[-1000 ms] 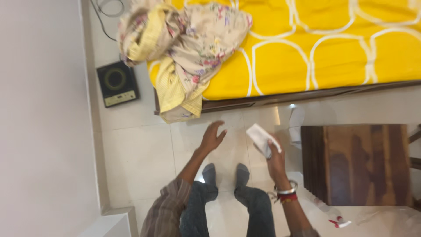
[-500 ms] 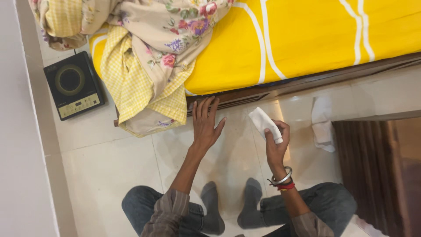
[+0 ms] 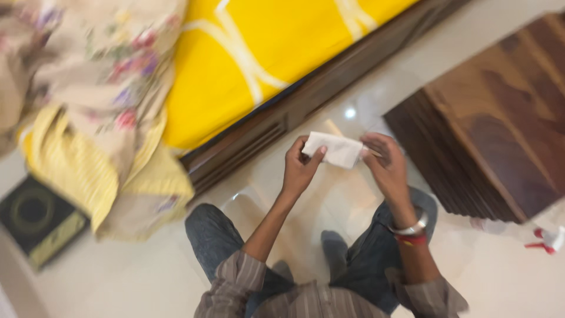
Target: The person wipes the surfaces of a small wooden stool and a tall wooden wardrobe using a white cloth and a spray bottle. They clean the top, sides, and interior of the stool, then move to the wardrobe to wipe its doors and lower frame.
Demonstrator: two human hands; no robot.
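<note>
Hands met in front of the person, above the pale floor beside the bed's wooden frame. The left hand pinched one end of a folded white cloth, fingers closed on it, and the right hand gripped the other end, so the cloth hung stretched between them in the air. Judging by that two-handed hold, the step in hand looked like opening or refolding the cloth; the next move would call for keeping both ends pinched evenly. No container showed. A yellow mattress, a floral blanket, a dark wooden cabinet and a black induction cooker lay around.
</note>
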